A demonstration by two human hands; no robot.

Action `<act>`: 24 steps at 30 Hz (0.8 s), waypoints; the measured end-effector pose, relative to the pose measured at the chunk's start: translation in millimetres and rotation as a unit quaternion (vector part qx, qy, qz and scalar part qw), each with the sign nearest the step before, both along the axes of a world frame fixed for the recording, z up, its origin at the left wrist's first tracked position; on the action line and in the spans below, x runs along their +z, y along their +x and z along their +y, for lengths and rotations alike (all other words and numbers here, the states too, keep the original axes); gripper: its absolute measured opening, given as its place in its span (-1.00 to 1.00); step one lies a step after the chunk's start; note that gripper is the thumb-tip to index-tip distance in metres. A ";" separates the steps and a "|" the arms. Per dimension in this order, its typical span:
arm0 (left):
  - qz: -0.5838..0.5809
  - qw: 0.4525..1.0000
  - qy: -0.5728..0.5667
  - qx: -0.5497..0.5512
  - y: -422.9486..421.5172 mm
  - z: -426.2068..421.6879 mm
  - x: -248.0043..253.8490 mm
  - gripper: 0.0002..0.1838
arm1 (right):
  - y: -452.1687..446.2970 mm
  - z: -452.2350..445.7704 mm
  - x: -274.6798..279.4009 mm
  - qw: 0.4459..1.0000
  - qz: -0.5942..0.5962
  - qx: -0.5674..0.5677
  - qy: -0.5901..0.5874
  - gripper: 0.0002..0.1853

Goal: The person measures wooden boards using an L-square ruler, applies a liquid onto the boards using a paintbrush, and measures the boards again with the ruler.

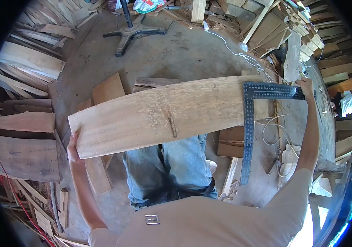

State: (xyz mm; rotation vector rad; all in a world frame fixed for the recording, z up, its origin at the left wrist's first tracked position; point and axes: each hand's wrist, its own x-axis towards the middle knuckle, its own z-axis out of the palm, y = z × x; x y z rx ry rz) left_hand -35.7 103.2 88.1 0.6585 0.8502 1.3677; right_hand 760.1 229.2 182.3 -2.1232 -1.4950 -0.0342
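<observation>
A long, pale wooden board [143, 115] with a dark knot lies across in front of my knees, slightly tilted up toward the right. My left hand [73, 149] grips the board's left end, the thumb on its face and the other fingers hidden behind it. Out at the right, my right hand [306, 87] is closed around the end of one arm of a dark framing square [248, 123]. The square's corner rests over the board's right part, its other arm hanging down past the lower edge. What supports the board's right end is hidden.
Wood planks [24, 154] are stacked along the left, and more boards [344, 82] line the right wall. A black star-shaped stand base [133, 33] stands ahead on the concrete floor. White cable [242, 53] and a looped cord [281, 127] lie at the right.
</observation>
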 end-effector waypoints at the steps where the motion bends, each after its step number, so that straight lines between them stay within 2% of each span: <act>1: -0.001 1.000 0.009 -0.012 -0.3 1.5 1.1 -0.51 | 0.3 5.1 0.4 1.000 -0.011 -0.003 0.014 -0.72; 7: 0.029 0.998 0.054 -0.028 3.3 3.2 7.6 -0.50 | 10.8 24.4 1.4 0.999 -0.046 -0.002 0.016 -0.71; 24: 0.023 1.000 0.015 -0.003 -8.9 -0.8 -4.8 -0.46 | -10.9 44.7 1.8 0.999 -0.026 0.019 0.026 -0.69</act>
